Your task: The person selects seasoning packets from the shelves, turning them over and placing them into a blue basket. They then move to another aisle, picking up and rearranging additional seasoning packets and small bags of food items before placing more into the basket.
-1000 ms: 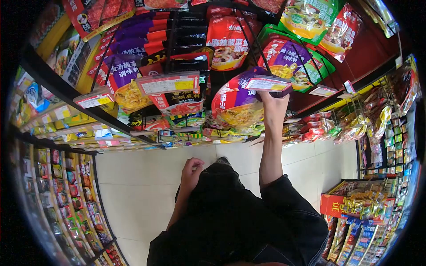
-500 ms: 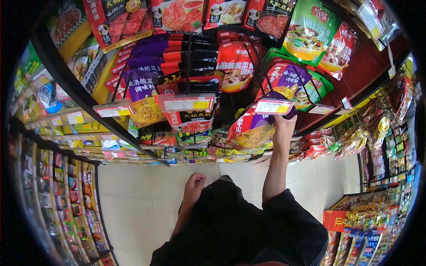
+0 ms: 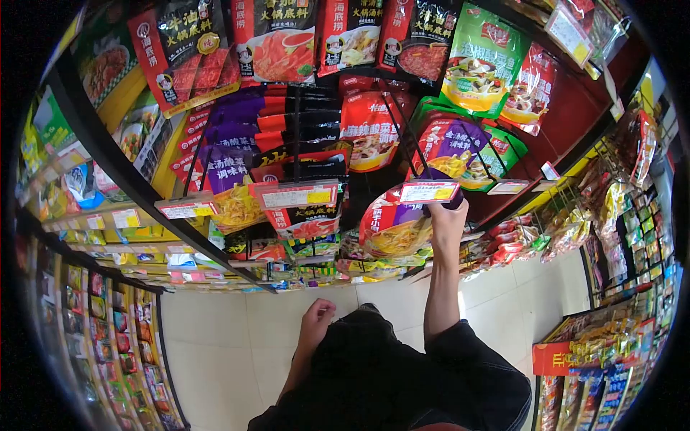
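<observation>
My right hand [image 3: 447,221] is raised to the rack and closed on the upper edge of a red and purple seasoning packet [image 3: 399,228]. The packet hangs tilted at the front of a hook, just under a white price tag [image 3: 429,192] that covers part of it. Its lower half shows a bowl of yellow food. Most of my right fingertips are hidden behind the packet and tag. Down by my body, my left hand [image 3: 317,316] is loosely curled, with nothing visible in it. Behind the held packet hangs another purple seasoning packet [image 3: 449,147].
Black and red hotpot base packets [image 3: 305,215] hang on hooks to the left, beside more purple packets [image 3: 231,176]. A green pouch [image 3: 483,61] hangs above right. Stocked shelves [image 3: 108,323] stand at left, and a display stand [image 3: 589,359] at lower right. Pale floor tiles [image 3: 208,323] lie below.
The view has tilted up, so the rack sits lower in it. The held packet has swung a little leftward and tilted, my right hand still on it. My left hand stays curled.
</observation>
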`<action>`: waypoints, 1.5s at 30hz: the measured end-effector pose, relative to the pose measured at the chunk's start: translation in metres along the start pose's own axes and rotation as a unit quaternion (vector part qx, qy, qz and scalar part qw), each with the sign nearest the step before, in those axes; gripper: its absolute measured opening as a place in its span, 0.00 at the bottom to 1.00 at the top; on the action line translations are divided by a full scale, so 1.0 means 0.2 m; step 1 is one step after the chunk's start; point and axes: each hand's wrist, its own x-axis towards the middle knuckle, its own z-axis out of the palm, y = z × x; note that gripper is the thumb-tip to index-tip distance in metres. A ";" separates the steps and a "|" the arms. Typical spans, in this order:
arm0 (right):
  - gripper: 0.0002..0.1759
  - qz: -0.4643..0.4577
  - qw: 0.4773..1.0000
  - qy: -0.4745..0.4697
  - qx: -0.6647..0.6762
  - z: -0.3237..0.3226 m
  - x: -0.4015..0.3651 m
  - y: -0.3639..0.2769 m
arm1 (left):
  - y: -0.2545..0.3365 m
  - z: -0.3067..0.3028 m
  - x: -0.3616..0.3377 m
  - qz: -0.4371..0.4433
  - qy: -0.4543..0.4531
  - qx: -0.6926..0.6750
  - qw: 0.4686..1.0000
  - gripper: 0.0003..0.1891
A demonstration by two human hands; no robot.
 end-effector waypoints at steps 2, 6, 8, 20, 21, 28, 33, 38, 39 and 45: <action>0.06 -0.004 1.000 -0.003 -0.019 -0.02 0.00 0.02 | 0.02 -0.01 0.00 0.006 -0.002 0.006 1.000 0.05; 0.06 -0.018 1.000 0.011 -0.021 0.01 -0.01 0.01 | 0.02 -0.03 -0.01 0.040 0.002 0.017 0.999 0.05; 0.05 -0.030 0.999 0.031 -0.018 0.04 -0.02 0.00 | 0.03 -0.05 -0.01 0.047 0.002 0.020 0.999 0.05; 0.10 0.012 0.996 0.077 0.051 0.05 -0.04 0.04 | 0.00 -0.11 -0.04 -0.012 0.026 0.008 1.000 0.04; 0.10 0.009 0.996 0.071 0.048 0.05 -0.03 0.04 | 0.00 -0.11 -0.05 -0.021 0.031 0.008 0.999 0.04; 0.07 -0.007 0.998 0.060 0.018 0.05 -0.04 0.03 | 0.03 -0.08 -0.02 0.002 0.029 0.015 0.999 0.04; 0.11 0.063 0.996 0.033 -0.053 -0.01 -0.16 0.03 | 0.26 -0.02 -0.01 0.140 0.091 0.088 0.982 0.12; 0.11 0.066 0.968 -0.197 -0.139 -0.11 -0.37 -0.05 | 0.77 0.13 0.04 0.339 0.103 0.092 0.930 0.28; 0.10 0.072 0.955 -0.244 -0.150 -0.10 -0.40 -0.09 | 0.78 0.15 0.04 0.320 0.073 0.048 0.944 0.29; 0.26 0.074 0.824 -0.557 -0.071 -0.09 -0.30 -0.20 | 0.56 0.09 -0.09 0.215 0.051 -0.010 0.975 0.25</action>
